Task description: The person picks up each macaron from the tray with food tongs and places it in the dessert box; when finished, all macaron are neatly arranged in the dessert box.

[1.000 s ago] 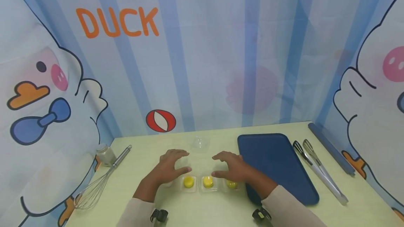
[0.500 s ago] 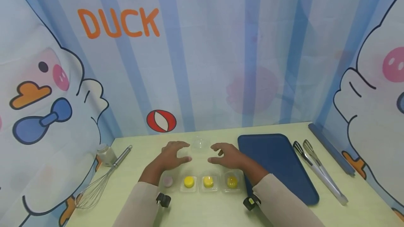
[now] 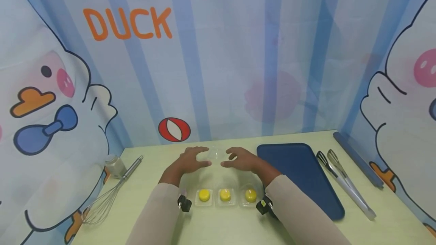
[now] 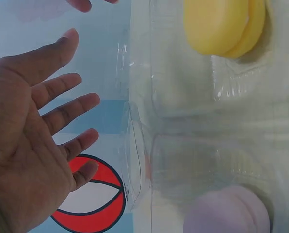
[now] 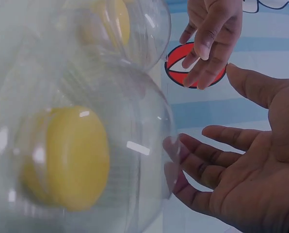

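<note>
My left hand (image 3: pixel 189 160) and right hand (image 3: pixel 243 159) reach forward over the table with fingers spread and nothing held. Between and just beyond their fingertips stands a clear plastic dome lid (image 3: pixel 215 152). Nearer my body, a row of clear plastic boxes holds macarons: a yellow one (image 3: pixel 204 195), a second yellow one (image 3: pixel 225 195) and a third (image 3: pixel 251 195) under a clear dome. At the row's left end, a lilac macaron (image 4: pixel 227 213) shows in the left wrist view; my left wrist mostly hides it in the head view.
A dark blue tray (image 3: pixel 299 177) lies right of my right hand, with metal tongs (image 3: pixel 347 184) and a blue-grey roll (image 3: pixel 357 160) beyond it. On the left lie a whisk (image 3: pixel 112 194) and a small glass jar (image 3: pixel 115 166). A printed curtain (image 3: pixel 231 56) hangs behind the table.
Both hands have moved forward, away from the macaron row and up to the clear dome lid, and have come slightly closer together. The boxes have stayed put.
</note>
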{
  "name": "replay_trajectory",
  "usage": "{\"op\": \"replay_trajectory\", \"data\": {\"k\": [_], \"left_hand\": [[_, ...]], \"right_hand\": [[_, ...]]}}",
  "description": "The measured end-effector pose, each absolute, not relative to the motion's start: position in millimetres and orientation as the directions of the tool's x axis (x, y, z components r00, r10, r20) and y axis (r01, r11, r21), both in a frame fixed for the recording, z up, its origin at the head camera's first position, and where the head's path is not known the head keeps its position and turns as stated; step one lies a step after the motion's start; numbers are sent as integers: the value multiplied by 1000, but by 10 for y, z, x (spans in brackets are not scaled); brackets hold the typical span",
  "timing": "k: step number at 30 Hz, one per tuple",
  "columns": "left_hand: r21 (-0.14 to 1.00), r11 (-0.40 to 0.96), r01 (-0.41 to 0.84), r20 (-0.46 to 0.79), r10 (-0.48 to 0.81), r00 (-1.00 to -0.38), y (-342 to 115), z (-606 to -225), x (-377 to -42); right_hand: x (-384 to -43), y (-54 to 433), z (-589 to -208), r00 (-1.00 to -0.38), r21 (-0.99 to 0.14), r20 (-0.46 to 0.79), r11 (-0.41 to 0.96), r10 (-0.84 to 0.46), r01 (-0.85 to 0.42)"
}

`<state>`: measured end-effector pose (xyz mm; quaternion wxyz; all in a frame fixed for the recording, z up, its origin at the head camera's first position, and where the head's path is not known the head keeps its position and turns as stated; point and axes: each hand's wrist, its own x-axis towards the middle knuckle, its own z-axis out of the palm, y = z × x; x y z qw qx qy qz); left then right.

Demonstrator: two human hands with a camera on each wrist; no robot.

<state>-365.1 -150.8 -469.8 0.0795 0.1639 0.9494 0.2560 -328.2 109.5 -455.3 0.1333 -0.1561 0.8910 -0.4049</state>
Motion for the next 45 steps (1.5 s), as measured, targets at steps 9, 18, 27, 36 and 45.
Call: {"op": "replay_trajectory", "data": {"k": [9,18,27,36,45], "left_hand": [[522,828,203,-128,312,-942,-1419,-4740,-3749],[515,844,148,-169,270,-948,-1448,-4828,-3797],[488,857,169,-174,285,-943,-1434,-4881,-3804],[479,859,182,-170,294,-941,-1423,-4848,-3824],[470,859,202,-153,305,-940,-1355,-4923,-3893]], "right_hand": [[-3392,1071,-4548,-887,-759,-247,647,-391,-73],[-3463,979,-4587,-847,-761,-320,647,-425,-38],[-3518,967,-4636,-845,-765,-312,642,-435,-48],[-3540,996,-4621,-845,-765,-306,641,-440,-57],[-3580,1010,-4649,-854,-770,-283,634,-436,-68]]}}
